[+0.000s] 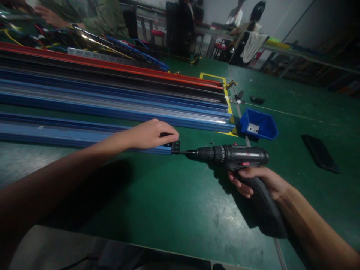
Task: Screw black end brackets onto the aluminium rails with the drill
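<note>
My right hand [257,180] is wrapped round the grip of a black cordless drill [239,154], which lies level and points left. Its thin bit meets a small black end bracket [176,145] at the right end of a blue metal profile [84,134]. My left hand [154,134] rests over that end of the profile, thumb and fingers closed around the bracket and rail. The fingertips of the left hand are partly hidden behind the hand itself. Whether a screw sits at the tip of the bit is too small to tell.
Behind lie several long blue, black and red profiles [140,72]. A blue bin [260,123] holding a small metal plate stands right of their ends. A dark flat object [320,153] lies farther right. Across the table, a person's sleeve [104,18] shows beside wires.
</note>
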`<state>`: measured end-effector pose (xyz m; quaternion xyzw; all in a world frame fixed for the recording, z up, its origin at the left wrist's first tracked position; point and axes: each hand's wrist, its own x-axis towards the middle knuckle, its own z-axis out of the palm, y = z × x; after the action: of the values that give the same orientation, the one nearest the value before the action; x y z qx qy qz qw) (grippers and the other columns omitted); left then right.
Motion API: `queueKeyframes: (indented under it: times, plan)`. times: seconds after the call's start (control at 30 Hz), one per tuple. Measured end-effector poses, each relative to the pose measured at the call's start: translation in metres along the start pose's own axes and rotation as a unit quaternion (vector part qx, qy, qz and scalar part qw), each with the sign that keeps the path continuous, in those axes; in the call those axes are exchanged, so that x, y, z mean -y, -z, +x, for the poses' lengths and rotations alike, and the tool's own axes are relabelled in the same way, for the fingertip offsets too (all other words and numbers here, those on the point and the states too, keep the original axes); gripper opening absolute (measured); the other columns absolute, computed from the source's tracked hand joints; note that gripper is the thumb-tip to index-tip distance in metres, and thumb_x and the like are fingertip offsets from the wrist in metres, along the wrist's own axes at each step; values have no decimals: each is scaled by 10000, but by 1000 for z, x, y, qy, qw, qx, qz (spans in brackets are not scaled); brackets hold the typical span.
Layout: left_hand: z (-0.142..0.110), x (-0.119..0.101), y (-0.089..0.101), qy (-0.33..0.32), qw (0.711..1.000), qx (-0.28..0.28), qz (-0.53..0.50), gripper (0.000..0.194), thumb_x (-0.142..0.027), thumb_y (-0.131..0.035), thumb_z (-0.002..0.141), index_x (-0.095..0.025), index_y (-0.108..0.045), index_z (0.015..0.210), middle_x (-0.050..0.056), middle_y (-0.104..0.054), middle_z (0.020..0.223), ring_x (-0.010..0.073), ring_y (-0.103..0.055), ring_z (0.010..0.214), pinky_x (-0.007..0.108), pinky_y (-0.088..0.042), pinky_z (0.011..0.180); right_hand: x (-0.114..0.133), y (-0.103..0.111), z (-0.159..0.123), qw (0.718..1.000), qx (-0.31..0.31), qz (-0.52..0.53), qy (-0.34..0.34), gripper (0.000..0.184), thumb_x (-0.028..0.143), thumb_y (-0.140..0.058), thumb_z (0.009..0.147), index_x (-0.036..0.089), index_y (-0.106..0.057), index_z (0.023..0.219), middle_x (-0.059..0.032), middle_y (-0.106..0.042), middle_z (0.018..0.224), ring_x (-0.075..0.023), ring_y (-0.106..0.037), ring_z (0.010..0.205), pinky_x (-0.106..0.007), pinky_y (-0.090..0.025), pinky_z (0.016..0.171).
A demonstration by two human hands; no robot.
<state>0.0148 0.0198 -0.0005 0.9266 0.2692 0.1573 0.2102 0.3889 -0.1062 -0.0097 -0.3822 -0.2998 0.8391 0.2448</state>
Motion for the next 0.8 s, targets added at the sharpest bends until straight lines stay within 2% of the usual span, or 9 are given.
queueKeyframes:
  times: [0.4, 0.8]
  plan:
    - [0, 0, 0, -1, 1000, 4, 1, 342, -419, -472, 1014, -233, -759, 1014, 5, -773, 1063, 161, -699, 969, 236, -477, 872, -1, 0, -1, 1000, -10, -12, 5, 187, 225, -723, 854, 67, -746, 951, -38, -662, 728, -54, -532, 466, -188, -536, 497]
    - [0, 0, 0, 4, 1000, 2, -1, 334, -412, -484, 1011, -230, -763, 1022, 4, -772, 1061, 160, -699, 978, 229, -467, 889, -1, 1, -2, 1000, -3, 0, 8, 180, 212, -726, 861, 57, -750, 951, -35, -658, 718, -58, -557, 479, -191, -553, 505]
